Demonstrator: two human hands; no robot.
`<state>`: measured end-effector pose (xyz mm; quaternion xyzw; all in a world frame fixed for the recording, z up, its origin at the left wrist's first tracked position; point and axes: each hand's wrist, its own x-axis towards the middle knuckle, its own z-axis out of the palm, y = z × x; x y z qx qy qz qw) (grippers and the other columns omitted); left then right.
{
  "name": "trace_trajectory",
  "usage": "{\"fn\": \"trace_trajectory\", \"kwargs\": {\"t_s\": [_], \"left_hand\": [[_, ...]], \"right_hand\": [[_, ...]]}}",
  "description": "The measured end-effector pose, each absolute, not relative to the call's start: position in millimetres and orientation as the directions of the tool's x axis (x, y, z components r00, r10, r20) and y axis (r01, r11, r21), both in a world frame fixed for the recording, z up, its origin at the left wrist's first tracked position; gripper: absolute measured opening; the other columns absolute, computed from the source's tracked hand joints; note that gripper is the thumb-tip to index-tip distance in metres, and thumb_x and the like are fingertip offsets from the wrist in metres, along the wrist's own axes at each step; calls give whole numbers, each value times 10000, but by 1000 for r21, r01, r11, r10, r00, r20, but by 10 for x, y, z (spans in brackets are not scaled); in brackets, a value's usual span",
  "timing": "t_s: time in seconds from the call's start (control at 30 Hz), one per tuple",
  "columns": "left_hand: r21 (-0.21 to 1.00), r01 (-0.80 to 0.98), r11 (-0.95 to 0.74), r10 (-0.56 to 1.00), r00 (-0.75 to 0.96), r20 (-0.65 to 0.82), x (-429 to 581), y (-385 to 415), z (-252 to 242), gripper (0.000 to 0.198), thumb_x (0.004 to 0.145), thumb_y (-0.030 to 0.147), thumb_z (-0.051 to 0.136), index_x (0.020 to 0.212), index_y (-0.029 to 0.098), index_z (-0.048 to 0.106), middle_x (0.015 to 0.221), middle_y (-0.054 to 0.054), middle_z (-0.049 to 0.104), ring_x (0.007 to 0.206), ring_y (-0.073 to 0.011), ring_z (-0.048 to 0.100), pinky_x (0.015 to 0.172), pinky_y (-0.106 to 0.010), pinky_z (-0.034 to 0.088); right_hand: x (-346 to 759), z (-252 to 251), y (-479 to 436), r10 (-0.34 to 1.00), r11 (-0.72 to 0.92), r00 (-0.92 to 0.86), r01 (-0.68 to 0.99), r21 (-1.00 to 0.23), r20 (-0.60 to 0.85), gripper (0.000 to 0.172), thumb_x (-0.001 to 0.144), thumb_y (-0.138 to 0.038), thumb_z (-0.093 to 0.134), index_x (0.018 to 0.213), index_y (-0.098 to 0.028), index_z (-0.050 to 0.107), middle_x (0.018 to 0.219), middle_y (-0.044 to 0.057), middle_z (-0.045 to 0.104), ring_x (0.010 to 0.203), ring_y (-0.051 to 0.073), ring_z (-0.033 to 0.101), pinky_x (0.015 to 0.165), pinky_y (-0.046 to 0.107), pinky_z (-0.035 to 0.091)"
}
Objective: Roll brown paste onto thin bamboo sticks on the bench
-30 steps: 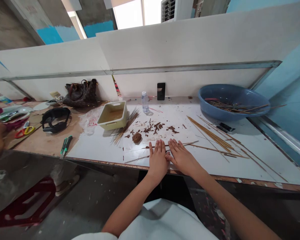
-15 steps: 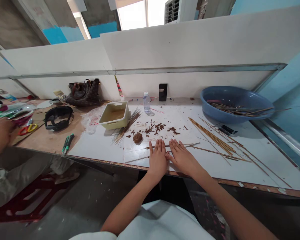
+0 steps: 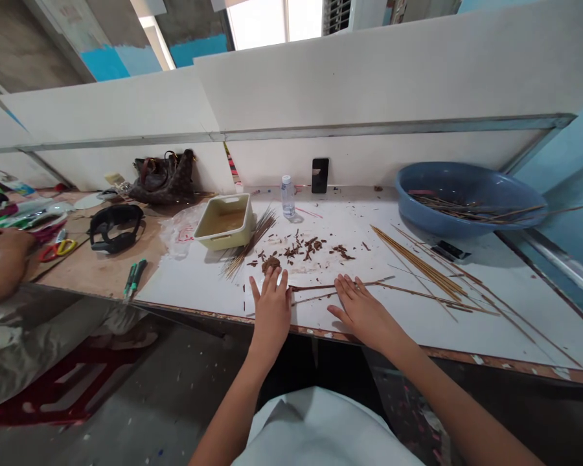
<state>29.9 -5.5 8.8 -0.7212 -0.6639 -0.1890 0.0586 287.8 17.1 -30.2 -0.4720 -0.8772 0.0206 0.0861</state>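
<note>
My left hand (image 3: 273, 307) lies flat with fingers spread, its fingertips beside a brown dough-like lump (image 3: 271, 263) that they partly cover. Palm down and open, my right hand (image 3: 362, 307) rests over a thin brown stick (image 3: 313, 287) that runs sideways across the white table surface. The stick's left end reaches the edge of my left hand; whether that hand presses on it I cannot tell. A second thin stick lies just nearer to me, partly hidden by my hands. Dark brown crumbs (image 3: 313, 246) are scattered beyond my fingers.
Yellowish-brown sticks (image 3: 418, 264) lie at right, before a blue basin (image 3: 466, 223) holding more sticks. A cream tub (image 3: 218, 241) of brownish liquid stands left, beside fine sticks (image 3: 250, 243). A bottle (image 3: 287, 197) and phone (image 3: 320, 176) stand behind. Another person's hand (image 3: 12, 246) is far left.
My hands, close together before, have moved apart. The left went leftward to the brown lump, and the right shifted slightly right. More of the stick between them now shows.
</note>
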Motion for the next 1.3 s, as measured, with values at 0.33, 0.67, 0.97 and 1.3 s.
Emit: {"fn": "trace_trajectory", "kwargs": {"t_s": [0.33, 0.67, 0.97, 1.3], "left_hand": [[237, 961, -145, 903, 31, 429, 95, -35, 83, 275, 1059, 183, 657, 1277, 251, 810, 1212, -140, 741, 1102, -354, 606, 933, -501, 525], [341, 931, -130, 891, -41, 452, 46, -134, 20, 249, 1069, 213, 657, 1265, 222, 812, 1171, -133, 733, 1104, -347, 601, 988, -517, 520], [397, 906, -148, 906, -37, 423, 26, -183, -36, 267, 1079, 218, 656, 1312, 215, 785, 1199, -128, 734, 1124, -342, 587, 983, -505, 528], [320, 876, -360, 908, 250, 337, 97, 99, 34, 218, 1037, 196, 756, 1251, 240, 763, 1172, -91, 788, 1181, -306, 643, 1122, -529, 410]], "right_hand": [[2788, -156, 380, 746, 643, -581, 755, -128, 326, 522, 1141, -333, 511, 1610, -120, 593, 1642, 228, 605, 1551, 360, 558, 1318, 612, 423], [2046, -31, 624, 710, 704, -627, 646, -296, 321, 70, 1027, -145, 742, 1051, -187, 793, 1111, 112, 768, 1106, 295, 684, 1055, 479, 543], [2038, -80, 617, 693, 721, -624, 598, -350, 361, 97, 1082, -146, 655, 1050, -193, 732, 1125, 112, 766, 1107, 298, 673, 1035, 469, 530], [2111, -48, 619, 701, 699, -624, 507, -504, 345, 141, 1105, -171, 617, 1172, -198, 738, 1132, 111, 819, 1084, 292, 739, 1025, 476, 565]]}}
